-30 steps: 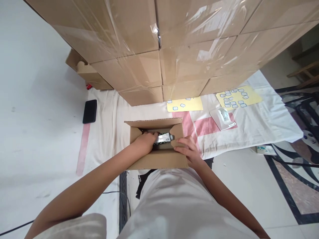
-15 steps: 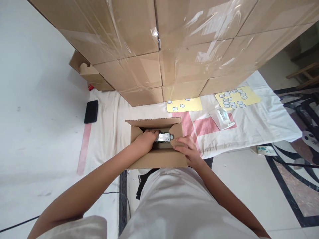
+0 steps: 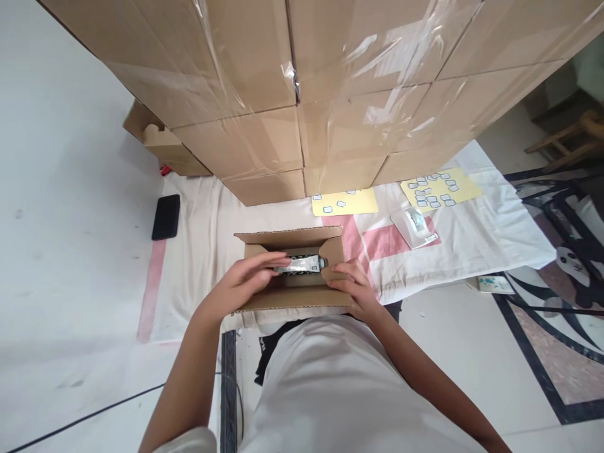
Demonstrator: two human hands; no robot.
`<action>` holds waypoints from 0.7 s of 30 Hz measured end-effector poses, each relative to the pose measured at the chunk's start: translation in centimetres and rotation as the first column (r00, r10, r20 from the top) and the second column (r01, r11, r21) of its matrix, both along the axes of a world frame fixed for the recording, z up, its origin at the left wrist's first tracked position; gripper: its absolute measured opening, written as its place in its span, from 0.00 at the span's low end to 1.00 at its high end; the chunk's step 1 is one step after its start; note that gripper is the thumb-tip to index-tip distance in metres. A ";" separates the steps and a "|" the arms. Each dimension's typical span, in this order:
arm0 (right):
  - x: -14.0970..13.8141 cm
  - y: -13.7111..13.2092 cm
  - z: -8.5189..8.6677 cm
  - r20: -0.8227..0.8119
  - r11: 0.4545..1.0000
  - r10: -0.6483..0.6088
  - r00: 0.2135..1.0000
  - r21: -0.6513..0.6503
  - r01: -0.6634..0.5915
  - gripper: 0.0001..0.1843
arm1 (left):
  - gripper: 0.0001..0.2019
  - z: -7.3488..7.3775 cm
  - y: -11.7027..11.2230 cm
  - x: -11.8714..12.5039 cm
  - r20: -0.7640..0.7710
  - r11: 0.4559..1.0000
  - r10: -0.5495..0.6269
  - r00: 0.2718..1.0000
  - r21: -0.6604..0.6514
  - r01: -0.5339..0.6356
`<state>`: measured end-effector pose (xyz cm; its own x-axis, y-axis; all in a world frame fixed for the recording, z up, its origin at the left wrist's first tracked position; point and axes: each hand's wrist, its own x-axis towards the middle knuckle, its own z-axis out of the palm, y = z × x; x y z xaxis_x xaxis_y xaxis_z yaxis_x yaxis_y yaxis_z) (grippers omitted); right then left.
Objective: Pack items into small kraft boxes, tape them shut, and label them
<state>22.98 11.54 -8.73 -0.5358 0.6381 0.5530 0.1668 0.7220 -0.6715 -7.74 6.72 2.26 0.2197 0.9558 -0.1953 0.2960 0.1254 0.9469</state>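
A small open cardboard box (image 3: 292,301) sits on a white cloth just in front of me. Inside it lies a long silver and black item (image 3: 302,265) with a dark cap at its right end. My left hand (image 3: 245,281) is above the box's left side, fingers stretched out and reaching over the item's left end, holding nothing that I can see. My right hand (image 3: 353,286) curls over the box's right wall and grips it.
A tall stack of wrapped cardboard boxes (image 3: 302,88) rises right behind the small box. On the cloth lie a black phone (image 3: 165,216), two yellow sheets with small labels (image 3: 344,202) (image 3: 440,187), and a white device (image 3: 413,227). Patterned floor at right.
My left hand has lifted out of the box and opened, letting go of the silver item. My elbow has drawn in. The right hand stays on the box's right wall.
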 end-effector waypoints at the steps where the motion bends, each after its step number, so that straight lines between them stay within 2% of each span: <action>1: 0.0 0.1 0.0 0.002 1.000 0.006 1.000 -0.001 -0.006 0.15 | 0.30 -0.6 -1.0 -0.7 0.103 0.994 0.091 0.991 0.052 -0.097; 3: -0.2 0.2 0.2 -0.011 1.000 0.014 1.000 0.002 -0.014 0.16 | 0.35 -2.2 -3.0 -1.5 0.211 0.940 0.268 0.940 0.156 -0.303; 5: -0.5 0.5 0.5 -0.047 1.000 0.008 0.999 0.002 -0.008 0.17 | 0.34 -3.7 -4.5 -1.5 0.217 0.839 0.423 0.880 0.272 -0.471; 7: -0.9 0.8 0.9 -0.080 1.000 -0.011 0.997 -0.003 0.011 0.18 | 0.27 -4.7 -5.4 -0.9 0.189 0.753 0.506 0.842 0.379 -0.537; 8: -1.0 0.9 1.1 -0.085 1.000 -0.018 0.996 -0.006 0.017 0.18 | 0.24 -5.0 -5.6 -0.4 0.163 0.735 0.518 0.840 0.417 -0.535; 12: -1.4 1.1 1.8 -0.075 0.999 -0.034 0.997 -0.017 0.033 0.18 | 0.11 -5.0 -5.1 1.2 -0.024 0.753 0.536 0.844 0.467 -0.465; 15: -1.6 0.5 1.9 -0.064 0.996 -0.088 0.994 -0.041 0.085 0.17 | 0.10 -4.6 -4.0 1.8 -0.152 0.755 0.577 0.803 0.474 -0.453; 18: -2.1 -0.5 1.5 -0.096 0.979 -0.198 0.975 -0.068 0.192 0.16 | 0.15 -4.7 -3.1 1.8 -0.166 0.762 0.580 0.798 0.457 -0.459; 20: -2.4 -1.0 1.1 -0.110 0.966 -0.254 0.961 -0.086 0.245 0.18 | 0.23 -5.0 -2.9 1.6 -0.095 0.765 0.567 0.818 0.430 -0.480; 21: -2.5 -1.1 1.0 -0.109 0.961 -0.269 0.957 -0.090 0.260 0.19 | 0.25 -5.3 -2.9 1.5 -0.059 0.764 0.556 0.829 0.428 -0.482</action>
